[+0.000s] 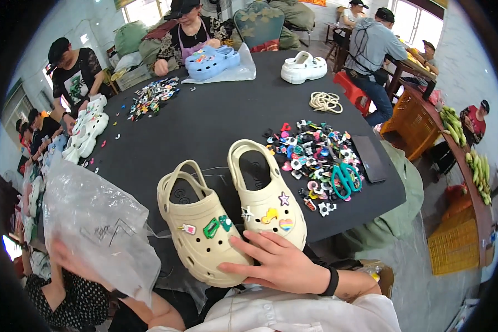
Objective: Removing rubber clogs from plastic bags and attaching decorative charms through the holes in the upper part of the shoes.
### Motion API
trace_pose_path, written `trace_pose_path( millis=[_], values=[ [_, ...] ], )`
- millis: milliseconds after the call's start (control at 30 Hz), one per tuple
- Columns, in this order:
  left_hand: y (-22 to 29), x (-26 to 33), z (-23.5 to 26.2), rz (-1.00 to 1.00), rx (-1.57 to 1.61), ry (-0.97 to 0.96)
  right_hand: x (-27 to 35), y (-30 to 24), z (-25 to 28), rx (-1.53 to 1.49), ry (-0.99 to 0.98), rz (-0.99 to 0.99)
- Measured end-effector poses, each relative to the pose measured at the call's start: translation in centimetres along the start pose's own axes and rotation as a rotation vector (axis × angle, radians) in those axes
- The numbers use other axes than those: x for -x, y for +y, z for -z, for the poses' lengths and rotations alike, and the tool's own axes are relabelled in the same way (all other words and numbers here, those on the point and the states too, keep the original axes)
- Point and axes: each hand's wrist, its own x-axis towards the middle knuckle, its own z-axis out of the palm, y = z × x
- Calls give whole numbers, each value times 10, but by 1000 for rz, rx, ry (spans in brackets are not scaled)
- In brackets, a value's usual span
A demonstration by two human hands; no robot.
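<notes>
Two beige clogs stand side by side at the table's near edge, heels pointing away from me. The left clog (202, 240) carries green and pink charms; the right clog (271, 202) has a star, a yellow charm and a rainbow heart. My right hand (276, 260) lies over their toes with fingers spread, touching both and gripping neither. At the left, my left hand (74, 257) holds up a see-through plastic bag (108, 210); its fingers are blurred and partly covered by the film.
On the black table (205, 116) lie a heap of shoe charms (310, 155), teal scissors (346, 181), a dark flat slab (369, 159), coiled cord (326, 102) and a white clog (304, 67). Across from me, a person handles a blue clog (211, 62). White clogs (87, 130) line the left edge.
</notes>
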Motion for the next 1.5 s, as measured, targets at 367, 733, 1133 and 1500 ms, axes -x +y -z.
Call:
trace_pose_path(
  millis=[367, 733, 1133, 1500],
  values=[
    [31, -71, -74, 367, 1505, -138, 1, -4, -18, 206, 183, -69],
    [-34, -39, -25, 231, 1377, 222, -8, -5, -25, 165, 362, -129],
    [37, -14, 40, 153, 1568, -37, -4, -5, 0, -108, 78, -130],
    [176, 67, 56, -824, 1603, -1440, 50, 19, 29, -423, 240, -18]
  ],
)
